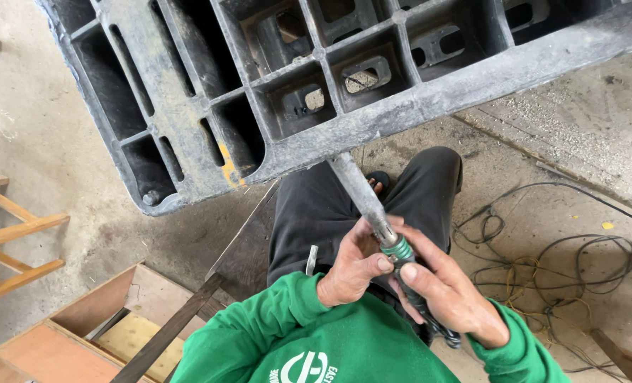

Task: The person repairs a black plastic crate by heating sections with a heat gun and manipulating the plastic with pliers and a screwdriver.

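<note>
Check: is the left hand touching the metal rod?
Touching. The head view shows the left hand wrapped around the metal rod, thumb pressed at its green collar.

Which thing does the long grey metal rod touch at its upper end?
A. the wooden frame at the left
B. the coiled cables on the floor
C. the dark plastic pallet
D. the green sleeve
C: the metal rod runs up from the left hand and the right hand and meets the lower edge of the dark plastic pallet, far from cables and wood.
</note>
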